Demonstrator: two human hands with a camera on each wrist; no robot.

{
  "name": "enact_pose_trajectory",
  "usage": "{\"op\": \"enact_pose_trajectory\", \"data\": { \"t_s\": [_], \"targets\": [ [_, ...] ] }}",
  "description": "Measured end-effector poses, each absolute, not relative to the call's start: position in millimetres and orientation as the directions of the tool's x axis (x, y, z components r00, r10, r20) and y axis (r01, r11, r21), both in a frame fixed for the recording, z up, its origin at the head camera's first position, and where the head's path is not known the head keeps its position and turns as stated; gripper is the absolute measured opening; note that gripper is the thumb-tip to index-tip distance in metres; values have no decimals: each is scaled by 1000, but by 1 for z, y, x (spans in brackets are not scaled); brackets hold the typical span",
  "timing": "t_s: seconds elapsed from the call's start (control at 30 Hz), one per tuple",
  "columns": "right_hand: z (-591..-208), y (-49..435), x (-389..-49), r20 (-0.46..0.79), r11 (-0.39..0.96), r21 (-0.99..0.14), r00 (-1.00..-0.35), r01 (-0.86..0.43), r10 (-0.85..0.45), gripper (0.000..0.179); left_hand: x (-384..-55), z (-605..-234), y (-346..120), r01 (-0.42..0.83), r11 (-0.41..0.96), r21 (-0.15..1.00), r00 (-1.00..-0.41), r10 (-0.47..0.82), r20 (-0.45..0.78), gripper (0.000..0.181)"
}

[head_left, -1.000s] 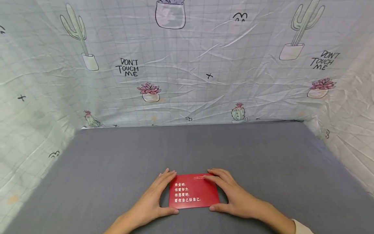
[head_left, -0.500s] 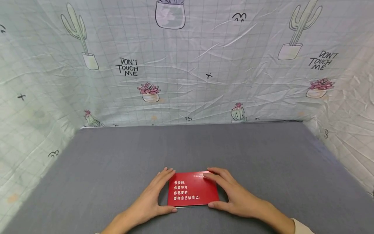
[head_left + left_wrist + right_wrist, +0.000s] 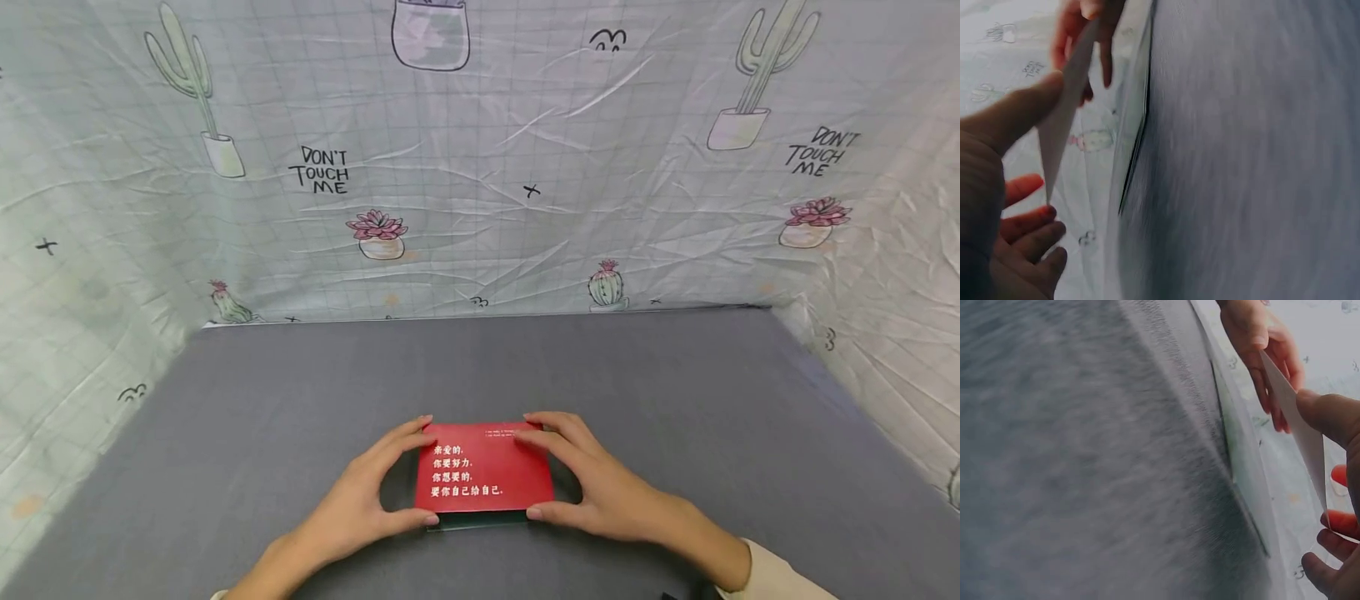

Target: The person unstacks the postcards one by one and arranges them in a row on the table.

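Note:
A thin red card (image 3: pixel 487 467) with white printed writing is held raised above the grey table, its pale underside visible on the card (image 3: pixel 1066 119) in the left wrist view. My left hand (image 3: pixel 360 500) pinches its left end, thumb at the near edge and fingers at the far edge. At the right end my right hand (image 3: pixel 600 492) grips it the same way. Below the card a flat greenish piece (image 3: pixel 480 522) shows a strip along its near side. The right wrist view has this greenish piece (image 3: pixel 1238 465) lying on the table, apart from the card; most of its top is hidden from the head view.
The grey tabletop (image 3: pixel 480 367) spreads around the hands. A pale cloth curtain (image 3: pixel 465 192) printed with cacti and lettering stands behind the table and along both sides.
Both hands have raised the red card off the table and slightly away from me. The greenish piece underneath, hidden a second ago, now shows along the near edge.

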State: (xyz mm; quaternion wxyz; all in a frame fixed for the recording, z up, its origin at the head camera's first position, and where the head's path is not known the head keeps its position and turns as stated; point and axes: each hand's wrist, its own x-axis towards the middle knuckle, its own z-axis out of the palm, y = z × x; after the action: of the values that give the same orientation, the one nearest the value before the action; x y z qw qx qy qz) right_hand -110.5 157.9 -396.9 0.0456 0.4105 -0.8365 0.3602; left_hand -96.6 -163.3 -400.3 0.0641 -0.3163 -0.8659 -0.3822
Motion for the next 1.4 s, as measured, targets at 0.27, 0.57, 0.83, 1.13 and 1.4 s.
{"op": "enact_pose_trajectory", "data": {
  "t_s": [0.27,0.57,0.83,1.13,1.4],
  "targets": [
    [-384,143,-121,379,404,-577,-670,-710,-638,74,-108,-389,-181,628,459,628,-762,529,374,72],
    [-372,125,-136,427,387,-593,-683,-706,-593,74,-121,-380,-190,603,451,658,-788,466,402,76],
    [-366,108,-153,450,382,-584,-677,-717,-583,71,-132,-373,-204,550,513,659,-832,400,384,76],
    [-363,87,-171,428,430,-569,-699,-701,-574,68,-143,-363,-215,480,585,654,-877,329,350,78],
    [-353,65,-185,418,460,-549,-705,-698,-573,68,-150,-358,-227,384,627,677,-923,262,280,80]
  ]
}}
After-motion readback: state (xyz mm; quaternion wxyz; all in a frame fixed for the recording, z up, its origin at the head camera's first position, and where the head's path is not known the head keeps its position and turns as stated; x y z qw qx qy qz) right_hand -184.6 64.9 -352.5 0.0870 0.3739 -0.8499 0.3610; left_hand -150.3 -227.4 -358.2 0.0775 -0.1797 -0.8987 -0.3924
